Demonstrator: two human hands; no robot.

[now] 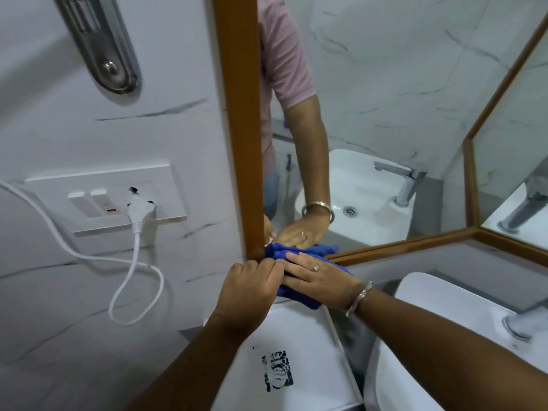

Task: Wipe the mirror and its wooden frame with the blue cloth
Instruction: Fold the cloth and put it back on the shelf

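Observation:
The mirror [385, 84] hangs on the marble wall inside a brown wooden frame [240, 129]. A blue cloth [299, 293] lies bunched against the frame's lower left corner. My right hand [321, 275], with a ring and a steel bangle, lies flat on the cloth with its fingers spread, pressing it to the frame's bottom edge. My left hand [249, 289] is curled at the corner, and its fingertips pinch the cloth's left edge. Both hands and part of the cloth are reflected in the glass.
A white switch plate [100, 200] with a plug and looping white cord [130, 277] sits left of the frame. A steel fixture [103, 46] hangs top left. Below are a white cistern lid [299, 357] and a basin [444, 321] with a tap [522, 321]. A second framed mirror [516, 137] stands at the right.

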